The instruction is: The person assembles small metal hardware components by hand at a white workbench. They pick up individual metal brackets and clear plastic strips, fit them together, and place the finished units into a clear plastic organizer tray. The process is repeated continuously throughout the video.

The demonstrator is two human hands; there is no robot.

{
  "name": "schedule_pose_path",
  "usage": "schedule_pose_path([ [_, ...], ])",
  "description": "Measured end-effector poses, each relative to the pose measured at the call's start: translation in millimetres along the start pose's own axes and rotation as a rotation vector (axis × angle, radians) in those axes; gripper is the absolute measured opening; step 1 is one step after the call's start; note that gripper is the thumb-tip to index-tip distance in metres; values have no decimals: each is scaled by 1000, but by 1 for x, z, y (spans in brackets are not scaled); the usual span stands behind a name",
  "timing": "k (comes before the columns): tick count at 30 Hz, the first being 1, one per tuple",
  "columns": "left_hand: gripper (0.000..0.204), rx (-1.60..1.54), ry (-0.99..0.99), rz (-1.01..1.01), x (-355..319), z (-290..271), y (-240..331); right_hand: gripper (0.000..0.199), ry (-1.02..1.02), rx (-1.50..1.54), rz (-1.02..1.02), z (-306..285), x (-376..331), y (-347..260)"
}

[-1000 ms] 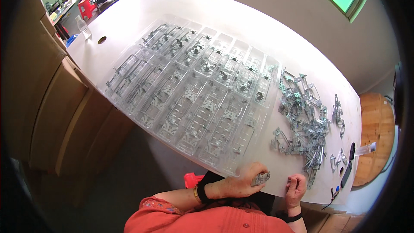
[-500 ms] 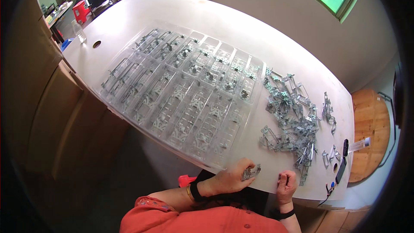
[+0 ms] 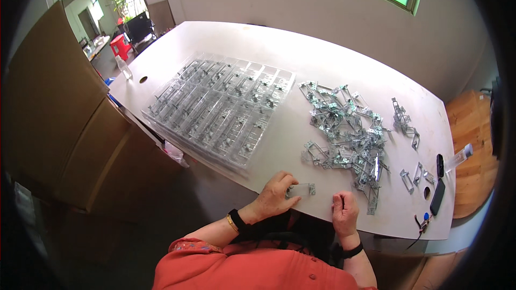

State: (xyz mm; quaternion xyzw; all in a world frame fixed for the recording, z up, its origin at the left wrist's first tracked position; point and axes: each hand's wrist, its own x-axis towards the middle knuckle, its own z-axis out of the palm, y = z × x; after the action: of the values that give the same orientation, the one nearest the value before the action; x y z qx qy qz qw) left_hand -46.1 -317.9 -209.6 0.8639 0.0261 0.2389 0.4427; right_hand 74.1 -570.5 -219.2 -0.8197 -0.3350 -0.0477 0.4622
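Head view: a small metal bracket (image 3: 302, 189) lies at the near edge of the white table (image 3: 279, 53), pinned under the fingertips of the left hand (image 3: 275, 196), whose fingers curl closed over its left end. The right hand (image 3: 344, 210) rests just beside it in a loose fist; whether it holds anything cannot be told. Beyond the hands, a large heap of loose brackets (image 3: 346, 131) remains to the right, with a few strays (image 3: 403, 121) farther off. To the left, clear plastic trays (image 3: 220, 107) already hold brackets in most compartments. Judging by the heap, much sorting appears left.
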Motion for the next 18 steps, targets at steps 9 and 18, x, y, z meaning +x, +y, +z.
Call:
schedule_pose_path([
  [9,38,194,-99,-27,7,6,2,15,1,112,-48,-3,2,1],
  [18,41,249,-152,-124,15,5,17,15,-21,169,-70,-8,1,0],
])
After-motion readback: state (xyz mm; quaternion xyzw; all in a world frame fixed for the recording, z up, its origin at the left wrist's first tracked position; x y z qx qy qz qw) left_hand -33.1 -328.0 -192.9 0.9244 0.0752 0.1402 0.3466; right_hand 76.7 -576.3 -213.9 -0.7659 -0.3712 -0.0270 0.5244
